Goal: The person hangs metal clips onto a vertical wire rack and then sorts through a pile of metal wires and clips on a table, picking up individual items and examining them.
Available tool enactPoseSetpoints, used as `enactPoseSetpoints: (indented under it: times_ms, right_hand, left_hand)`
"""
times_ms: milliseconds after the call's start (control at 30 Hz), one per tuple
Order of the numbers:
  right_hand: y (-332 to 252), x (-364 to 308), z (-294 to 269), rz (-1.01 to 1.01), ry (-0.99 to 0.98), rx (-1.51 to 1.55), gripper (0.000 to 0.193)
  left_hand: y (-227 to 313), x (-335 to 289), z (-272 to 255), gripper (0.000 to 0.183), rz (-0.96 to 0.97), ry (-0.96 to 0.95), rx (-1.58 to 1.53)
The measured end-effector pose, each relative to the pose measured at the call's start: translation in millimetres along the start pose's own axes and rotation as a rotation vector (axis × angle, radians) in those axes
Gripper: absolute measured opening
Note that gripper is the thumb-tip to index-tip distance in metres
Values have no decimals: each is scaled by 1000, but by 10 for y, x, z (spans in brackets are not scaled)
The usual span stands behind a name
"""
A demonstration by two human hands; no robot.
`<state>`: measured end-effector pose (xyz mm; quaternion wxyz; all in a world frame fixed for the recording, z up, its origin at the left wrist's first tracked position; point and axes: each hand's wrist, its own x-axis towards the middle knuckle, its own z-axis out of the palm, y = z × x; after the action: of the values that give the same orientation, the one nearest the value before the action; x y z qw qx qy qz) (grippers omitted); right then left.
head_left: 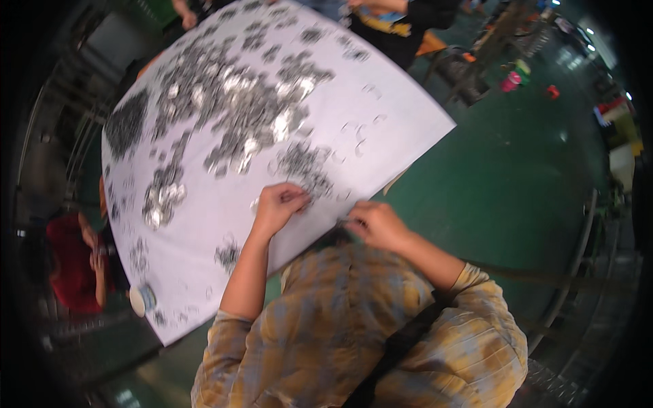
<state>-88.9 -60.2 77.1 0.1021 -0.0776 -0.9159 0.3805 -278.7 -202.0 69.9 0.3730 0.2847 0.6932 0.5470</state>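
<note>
Head view: both hands rest curled on the white counter (381, 129). Left hand (277, 206) pinches small silver pieces (309, 178) lying just beyond it; right hand (377, 224) sits nearer, grip unclear.

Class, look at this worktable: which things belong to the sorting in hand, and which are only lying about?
In the job:
left hand
right hand
small shiny metal pieces
white table sheet

Lying about:
roll of tape at the sheet's edge
pink and green container on the green floor
</note>
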Motion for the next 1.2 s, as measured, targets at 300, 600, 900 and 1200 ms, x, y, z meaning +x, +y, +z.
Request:
enactPoseSetpoints:
  times_ms: [300, 600, 900, 1200]
  right_hand:
    - [-110, 125, 93, 8, -91, 40, 10]
    - [-136, 242, 136, -177, -219, 22, 13]
    - [-83, 831, 867, -396, -207, 16, 35]
    - [-226, 1094, 1513, -512, -132, -131, 34]
  left_hand:
    - [-72, -613, 222, 11, 118, -78, -27]
    - [-275, -787, 360, 13, 426, 135, 145]
    - [-321, -1025, 324, 14, 551, 39, 175]
    - [-327, -1093, 304, 16, 608, 58, 268]
